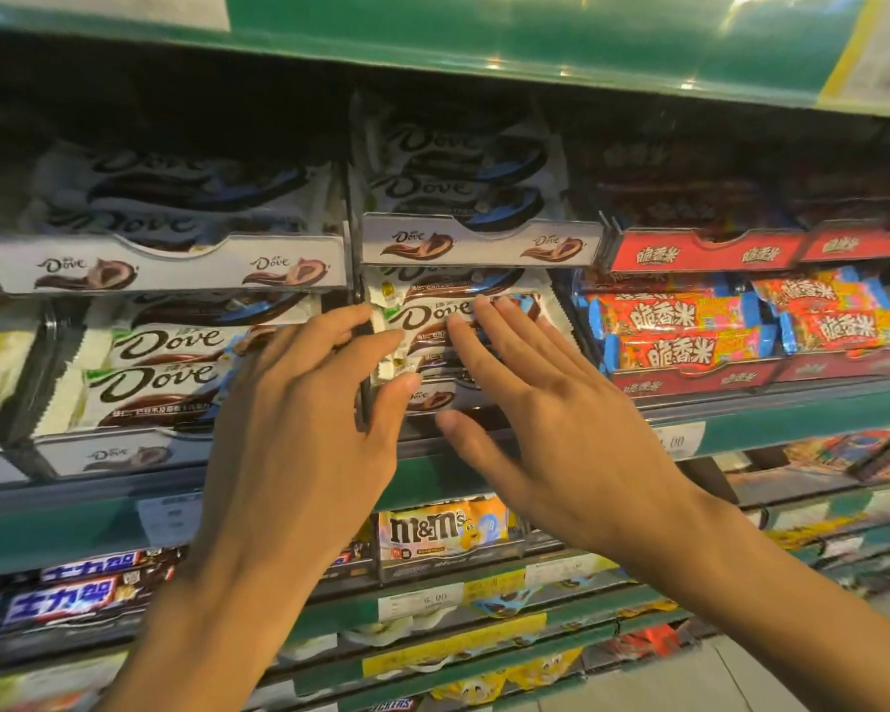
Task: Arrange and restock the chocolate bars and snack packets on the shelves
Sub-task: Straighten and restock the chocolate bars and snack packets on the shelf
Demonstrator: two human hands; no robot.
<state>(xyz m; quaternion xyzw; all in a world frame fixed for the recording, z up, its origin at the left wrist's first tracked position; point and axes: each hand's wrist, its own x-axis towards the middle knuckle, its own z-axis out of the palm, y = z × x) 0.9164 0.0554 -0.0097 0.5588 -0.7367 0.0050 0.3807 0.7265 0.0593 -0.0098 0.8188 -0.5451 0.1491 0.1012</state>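
Observation:
White Dove chocolate bars (422, 321) lie stacked in the middle tray of the centre shelf. My left hand (299, 418) reaches up with straight fingers, its fingertips at the left edge of that stack beside the tray divider. My right hand (540, 398) lies flat with spread fingers on top of the same bars, thumb low near the tray's front lip. Neither hand grips a bar. More Dove bars (160, 372) fill the tray to the left.
Above sit two Dove trays (463, 244). Red and blue rice-crisp packets (679, 331) fill trays at right. An M&M's box (432, 531) and Snickers bars (68, 598) stand on the shelf below. Green shelf edges carry price tags (679, 439).

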